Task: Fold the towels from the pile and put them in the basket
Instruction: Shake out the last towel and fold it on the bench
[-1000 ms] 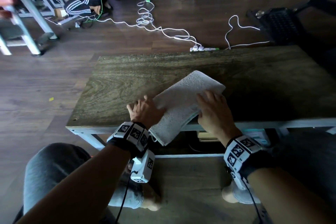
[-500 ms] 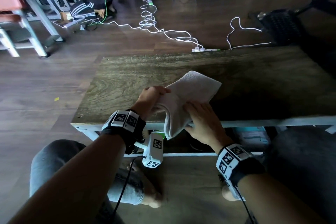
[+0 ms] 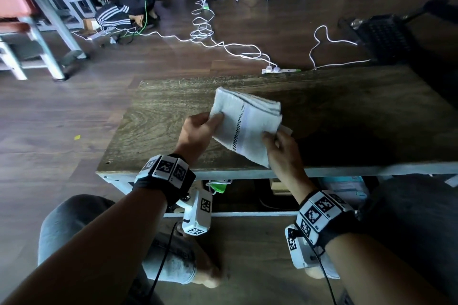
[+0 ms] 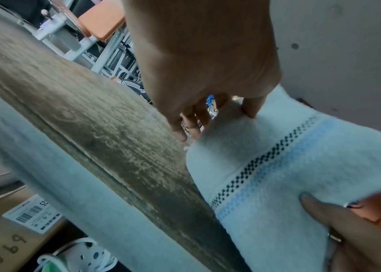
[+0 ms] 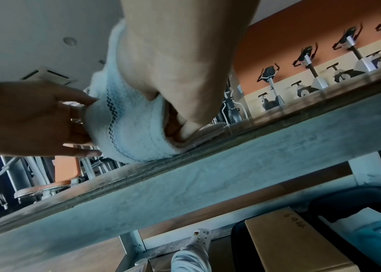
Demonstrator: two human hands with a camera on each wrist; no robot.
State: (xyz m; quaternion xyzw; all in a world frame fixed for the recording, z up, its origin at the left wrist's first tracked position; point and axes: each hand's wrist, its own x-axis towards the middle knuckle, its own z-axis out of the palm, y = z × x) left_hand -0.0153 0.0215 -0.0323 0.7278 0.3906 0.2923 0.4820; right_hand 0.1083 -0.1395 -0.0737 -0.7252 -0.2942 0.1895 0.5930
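Note:
A white towel [image 3: 247, 126] with a dark checkered stripe is folded into a thick bundle, tilted, its lower edge on the wooden table [image 3: 161, 126] near the front edge. My left hand [image 3: 213, 121] pinches its left side, thumb on top and fingers underneath. My right hand [image 3: 275, 136] grips its right side near the lower corner. The left wrist view shows the towel [image 4: 277, 165] with my left thumb and fingers [image 4: 191, 127] on its edge. In the right wrist view the towel [image 5: 133, 119] is wrapped in my right hand [image 5: 180, 117]. No towel pile is in view.
A black perforated basket-like container [image 3: 381, 37] stands on the floor beyond the table's far right corner. White cables and a power strip [image 3: 280, 70] lie behind the table. Cardboard boxes [image 5: 296, 244] and a dark tub [image 5: 352, 198] sit under the table.
The towel lay flat, hanging over the front edge under both palms. Both hands have taken hold of it, lifted it and folded it into a smaller bundle with the stripe on top.

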